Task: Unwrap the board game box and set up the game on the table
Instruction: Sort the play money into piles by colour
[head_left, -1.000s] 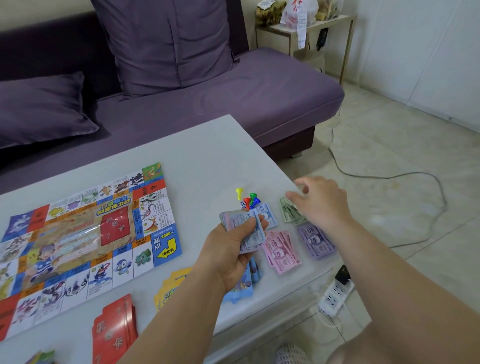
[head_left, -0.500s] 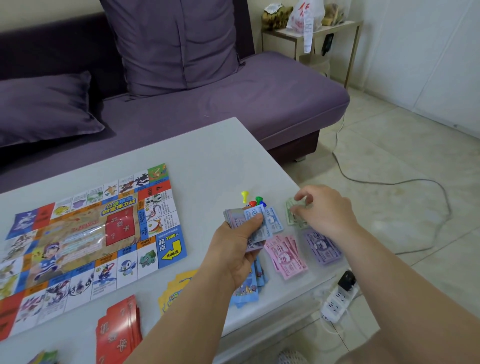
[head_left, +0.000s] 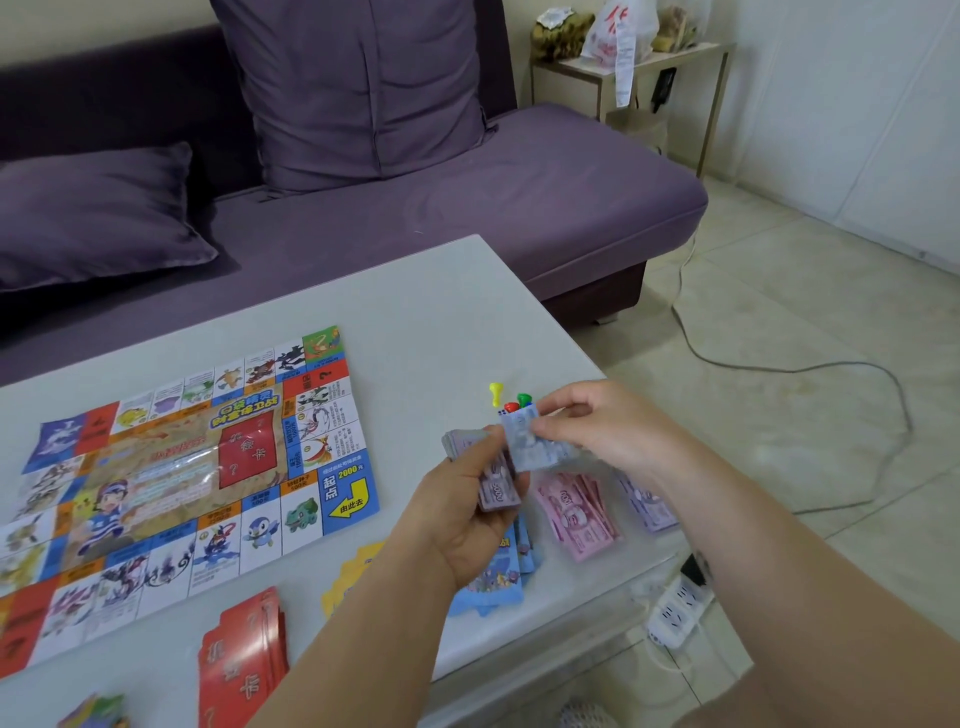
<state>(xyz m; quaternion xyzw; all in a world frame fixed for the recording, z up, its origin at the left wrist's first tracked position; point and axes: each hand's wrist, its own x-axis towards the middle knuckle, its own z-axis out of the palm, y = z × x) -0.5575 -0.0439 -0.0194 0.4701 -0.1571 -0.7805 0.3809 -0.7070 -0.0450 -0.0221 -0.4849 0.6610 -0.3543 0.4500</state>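
Right hand (head_left: 608, 431) has lifted off the table (head_left: 415, 322) and closed in on the left hand (head_left: 462, 514), both right of the game board (head_left: 182, 483). Its thumb and forefinger pinch one blue-grey note (head_left: 530, 441) at the far end of the play-money stack (head_left: 488, 467). The left hand's fingers curl round that stack, its long axis pointing away from the person. The board lies flat, long axis left to right, yellow-arrow corner nearest the hands. Pink notes (head_left: 576, 514) and purple notes (head_left: 649, 506) lie farther right of the board; coloured pawns (head_left: 509, 400) stand just beyond the hands.
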